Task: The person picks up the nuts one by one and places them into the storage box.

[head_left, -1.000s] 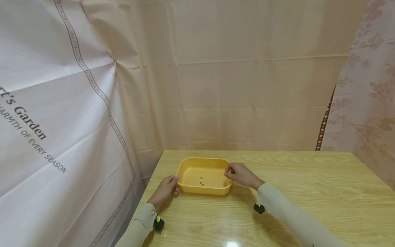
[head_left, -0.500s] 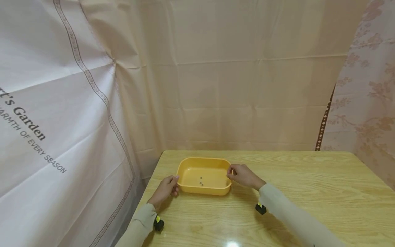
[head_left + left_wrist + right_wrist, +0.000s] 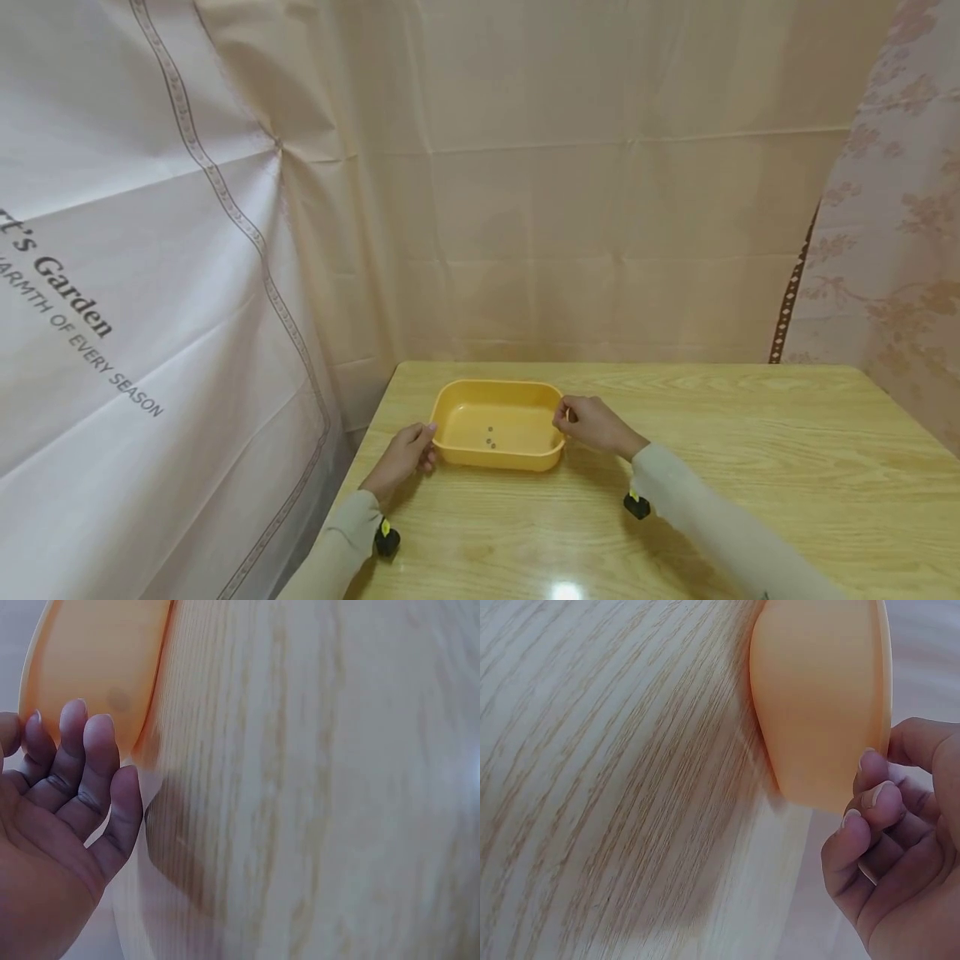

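Note:
A shallow yellow plastic basin (image 3: 498,460) with rounded corners sits on the wooden table. Three small grey pieces, too tiny to identify, lie on its floor, one small piece (image 3: 491,429) a little behind the other two. At the left end, my left hand (image 3: 405,458) pinches the rim between thumb and forefinger. The other fingers (image 3: 100,742) of that hand curl loosely beside the outer wall. Opposite it, my right hand (image 3: 596,425) pinches the right rim, thumb and index on either side. Its remaining fingers (image 3: 847,844) are bent beneath, outside the basin wall.
Light wood table (image 3: 720,450) extends to the right of the basin and in front of it. A beige cloth (image 3: 600,208) hangs behind the table's back edge. A white printed cloth (image 3: 150,275) hangs along the left side, and a floral one (image 3: 900,275) at the right.
My right hand has shifted slightly right, from over the basin's right edge to a pinch on the rim. My left hand keeps its hold, and the small pieces lie much as before.

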### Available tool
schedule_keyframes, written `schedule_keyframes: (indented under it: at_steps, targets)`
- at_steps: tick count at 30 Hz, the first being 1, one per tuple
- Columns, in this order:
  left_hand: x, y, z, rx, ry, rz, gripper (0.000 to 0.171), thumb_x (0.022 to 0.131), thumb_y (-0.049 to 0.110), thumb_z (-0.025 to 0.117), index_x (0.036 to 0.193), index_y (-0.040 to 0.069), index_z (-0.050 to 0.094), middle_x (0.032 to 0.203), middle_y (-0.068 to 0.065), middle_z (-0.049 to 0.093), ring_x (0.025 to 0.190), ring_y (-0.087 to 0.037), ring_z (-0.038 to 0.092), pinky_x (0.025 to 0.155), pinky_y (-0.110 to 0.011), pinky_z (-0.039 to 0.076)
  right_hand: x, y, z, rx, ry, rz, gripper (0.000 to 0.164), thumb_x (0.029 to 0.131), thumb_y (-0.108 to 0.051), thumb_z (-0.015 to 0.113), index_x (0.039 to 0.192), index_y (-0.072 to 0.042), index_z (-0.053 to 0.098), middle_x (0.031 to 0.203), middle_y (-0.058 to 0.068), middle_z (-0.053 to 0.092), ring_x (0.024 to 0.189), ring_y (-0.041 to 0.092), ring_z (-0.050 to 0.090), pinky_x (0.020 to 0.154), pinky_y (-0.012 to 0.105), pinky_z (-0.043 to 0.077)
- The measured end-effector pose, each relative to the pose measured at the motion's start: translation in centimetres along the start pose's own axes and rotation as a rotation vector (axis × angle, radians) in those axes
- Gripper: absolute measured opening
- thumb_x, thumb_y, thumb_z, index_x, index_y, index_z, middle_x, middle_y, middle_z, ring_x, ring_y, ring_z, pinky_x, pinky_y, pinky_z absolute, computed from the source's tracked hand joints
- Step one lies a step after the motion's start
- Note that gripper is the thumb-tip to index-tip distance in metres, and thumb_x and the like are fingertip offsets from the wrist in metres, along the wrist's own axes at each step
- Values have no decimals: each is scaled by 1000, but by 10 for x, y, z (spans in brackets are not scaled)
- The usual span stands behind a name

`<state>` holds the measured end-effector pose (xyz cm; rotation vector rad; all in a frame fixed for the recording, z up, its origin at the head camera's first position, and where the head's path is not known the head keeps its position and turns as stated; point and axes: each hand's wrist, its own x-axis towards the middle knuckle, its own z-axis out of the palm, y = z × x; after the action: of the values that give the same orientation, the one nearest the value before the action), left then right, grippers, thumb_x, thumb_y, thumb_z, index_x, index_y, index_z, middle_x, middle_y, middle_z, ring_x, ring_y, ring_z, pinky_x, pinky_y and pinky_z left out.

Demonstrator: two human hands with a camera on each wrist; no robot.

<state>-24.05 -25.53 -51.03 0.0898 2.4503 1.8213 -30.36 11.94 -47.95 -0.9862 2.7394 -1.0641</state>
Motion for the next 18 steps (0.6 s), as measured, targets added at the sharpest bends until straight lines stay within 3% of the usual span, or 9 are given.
schedule_keyframes:
  at_steps: [10, 18]
  targets:
    - [3, 0, 3, 14, -25, -2, 46, 110, 45, 48, 102, 1, 57, 83, -9, 61, 70, -18, 59, 64, -29, 54, -6, 4, -3, 16, 9, 22, 8, 105, -14, 61, 100, -8, 65, 77, 9, 67, 58, 11, 52, 54, 26, 44]
    - [4, -1, -3, 47, -1, 5, 42, 109, 43, 52, 97, 3, 59, 83, -9, 62, 71, -20, 58, 63, -29, 52, -8, 2, -12, 20, 65, 10, 8, 104, -13, 61, 102, -7, 66, 79, 5, 66, 64, 12, 56, 55, 25, 46]
